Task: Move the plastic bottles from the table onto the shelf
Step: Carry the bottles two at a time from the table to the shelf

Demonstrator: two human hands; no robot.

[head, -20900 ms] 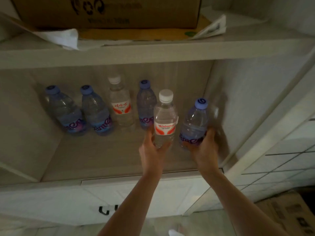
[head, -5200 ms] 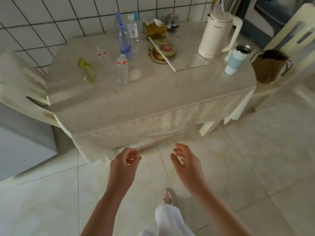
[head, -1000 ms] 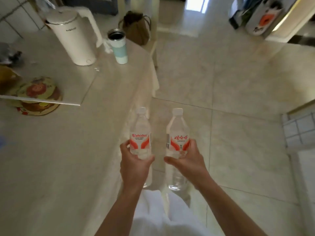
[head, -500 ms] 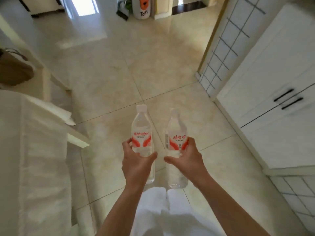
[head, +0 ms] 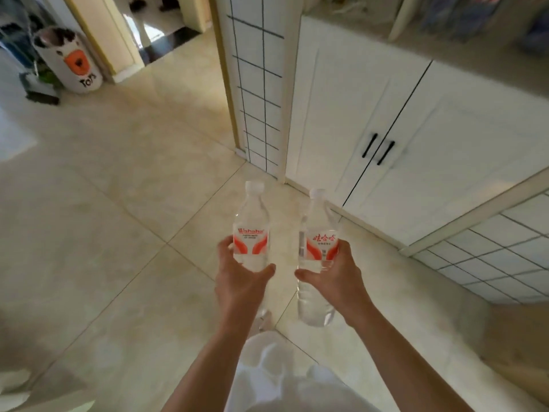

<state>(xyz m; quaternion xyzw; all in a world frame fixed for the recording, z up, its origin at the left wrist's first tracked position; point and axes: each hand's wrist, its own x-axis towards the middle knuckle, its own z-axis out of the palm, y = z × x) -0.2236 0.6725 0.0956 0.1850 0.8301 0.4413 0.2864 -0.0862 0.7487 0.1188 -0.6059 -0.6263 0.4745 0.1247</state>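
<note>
I carry two clear plastic bottles with white caps and red-and-white labels, upright over the tiled floor. My left hand point(head: 237, 281) grips the left bottle point(head: 252, 224) around its lower body. My right hand point(head: 332, 278) grips the right bottle point(head: 319, 233) at label height, and that bottle's base shows below my fingers. The white cabinet point(head: 416, 120) with two black door handles stands ahead on the right. Its shelf surface point(head: 463, 52) runs along the top right; the shelf compartment with the other bottles is out of view.
A tiled column point(head: 255, 84) with dark grout lines stands left of the cabinet. A white bin point(head: 71, 60) with an orange face print sits far left by a doorway. A cardboard piece point(head: 517, 337) lies on the floor at the right. My white trousers fill the bottom edge.
My view has swung further right, away from the table and towards the white cabinet. The table cloth has left the frame. Both hands still hold the bottles the same way.
</note>
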